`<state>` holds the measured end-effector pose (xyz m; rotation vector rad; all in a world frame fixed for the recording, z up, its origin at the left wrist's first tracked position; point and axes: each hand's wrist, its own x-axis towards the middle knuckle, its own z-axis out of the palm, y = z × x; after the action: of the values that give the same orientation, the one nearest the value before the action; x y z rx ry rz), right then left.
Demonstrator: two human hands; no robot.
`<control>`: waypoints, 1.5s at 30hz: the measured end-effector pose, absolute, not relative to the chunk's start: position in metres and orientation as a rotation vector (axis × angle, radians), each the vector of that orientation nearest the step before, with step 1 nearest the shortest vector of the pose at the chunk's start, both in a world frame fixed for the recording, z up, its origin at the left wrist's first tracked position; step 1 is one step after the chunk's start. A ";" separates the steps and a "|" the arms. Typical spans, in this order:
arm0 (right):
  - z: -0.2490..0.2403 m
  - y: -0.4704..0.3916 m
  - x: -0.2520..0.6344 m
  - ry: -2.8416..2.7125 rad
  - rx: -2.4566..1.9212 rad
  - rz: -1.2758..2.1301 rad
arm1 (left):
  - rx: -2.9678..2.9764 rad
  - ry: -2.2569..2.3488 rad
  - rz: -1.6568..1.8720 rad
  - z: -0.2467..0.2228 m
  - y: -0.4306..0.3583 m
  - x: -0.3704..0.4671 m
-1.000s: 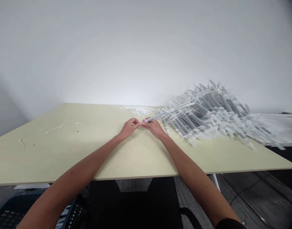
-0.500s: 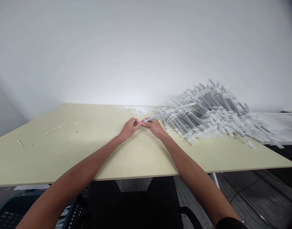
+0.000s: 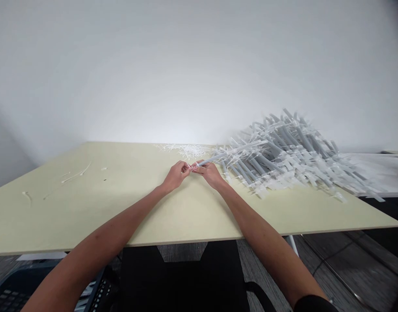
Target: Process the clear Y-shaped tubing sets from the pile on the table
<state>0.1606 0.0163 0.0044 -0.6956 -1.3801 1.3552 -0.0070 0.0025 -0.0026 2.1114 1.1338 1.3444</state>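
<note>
Over the middle of the table, my right hand [image 3: 210, 173] is closed around the near end of a long, thin, clear-and-grey plastic tube [image 3: 234, 151]. The tube slants up and to the right, its far end lying in front of a heap of similar pieces. Right beside it, my left hand [image 3: 177, 175] pinches with thumb and fingertips at that near end. What sits between the left fingertips is too small and hidden to make out. The fingers of both hands nearly touch.
A big heap of grey tubes [image 3: 285, 138] with clear and white plastic ends covers the right side. Thin white strips [image 3: 192, 151] lie scattered by the wall. Loose strips [image 3: 76, 175] lie on the left of the table [image 3: 121, 208]. A dark basket [image 3: 15, 281] stands below.
Both hands stay in nearly the same place, with only slight finger movement at the tube's end. At the right edge, part of another person's hand shows slightly more.
</note>
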 end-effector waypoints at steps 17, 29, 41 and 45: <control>0.004 0.016 0.159 -1.333 -0.674 1.388 | 2.065 1.194 1.357 -0.001 0.000 -0.005; 0.032 0.009 0.169 -1.237 -0.404 1.575 | 2.258 1.117 1.856 0.014 -0.040 0.021; 0.047 -0.006 0.179 -1.294 -0.302 1.748 | 2.669 0.781 2.174 0.018 -0.051 0.026; 0.048 -0.009 0.177 -1.277 -0.365 1.774 | 2.721 0.794 2.181 0.019 -0.051 0.026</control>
<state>0.1771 -0.0085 0.0475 -0.3649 -1.2770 1.7742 0.0256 -0.0508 0.0191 2.7214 0.7935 2.1807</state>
